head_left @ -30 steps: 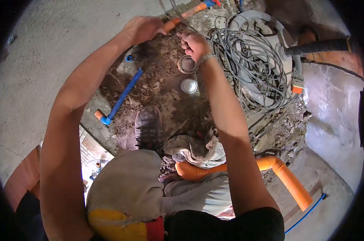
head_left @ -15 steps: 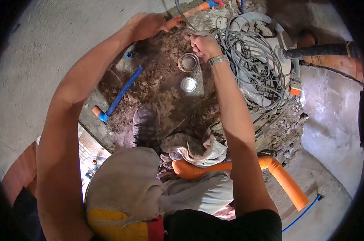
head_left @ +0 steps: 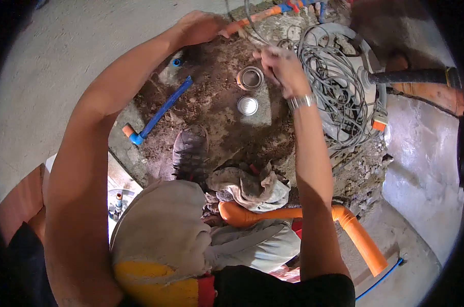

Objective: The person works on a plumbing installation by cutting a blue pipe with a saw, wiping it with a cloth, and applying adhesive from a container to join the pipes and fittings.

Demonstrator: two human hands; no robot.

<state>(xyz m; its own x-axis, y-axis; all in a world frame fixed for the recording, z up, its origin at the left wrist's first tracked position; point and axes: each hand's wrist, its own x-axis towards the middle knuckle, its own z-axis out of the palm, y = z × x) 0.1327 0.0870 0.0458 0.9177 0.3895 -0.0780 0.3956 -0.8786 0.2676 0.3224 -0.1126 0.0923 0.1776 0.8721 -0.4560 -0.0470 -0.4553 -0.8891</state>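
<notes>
My left hand (head_left: 205, 27) is closed at the near end of a thin orange pipe (head_left: 257, 17), which runs up to blue and red fittings. Just to its right, my right hand (head_left: 284, 67), with a metal watch at the wrist, has its fingers pinched together. A thin, pale, blurred item (head_left: 248, 37) shows between the hands; I cannot make out what it is. Below the hands an open round can (head_left: 250, 78) stands on the dirt. A shiny metal lid (head_left: 248, 105) lies close beneath it.
Coiled grey cable (head_left: 326, 84) lies over a pale round vessel with a black hose (head_left: 411, 77) at right. A blue pipe with a tee (head_left: 165, 107) rests on the dirt at left. Nearer are a dirty cloth (head_left: 252, 187) and a thick orange pipe (head_left: 362, 240).
My right hand has drawn back a little to the right and down, blurred by motion. My left hand stays at the orange pipe's end. The view has shifted slightly.
</notes>
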